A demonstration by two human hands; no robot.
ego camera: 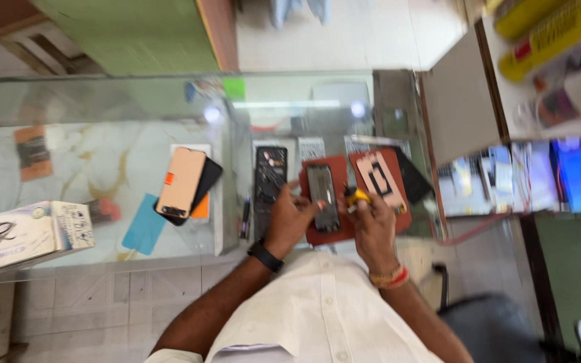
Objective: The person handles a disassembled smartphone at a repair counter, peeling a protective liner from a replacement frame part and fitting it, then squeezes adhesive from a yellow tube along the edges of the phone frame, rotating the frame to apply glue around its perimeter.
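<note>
A dark phone lies on a red-brown work mat on the glass counter. My left hand rests at the phone's left edge, fingers curled against it. My right hand is closed around a small yellow-handled tool just right of the phone. A pale rear cover lies on the mat to the right. An opened black phone body lies left of the mat.
A peach-coloured panel lies on a dark phone and orange pieces at centre left. A white box sits at the counter's left end. A pen lies by the opened phone. Shelves with goods stand at right.
</note>
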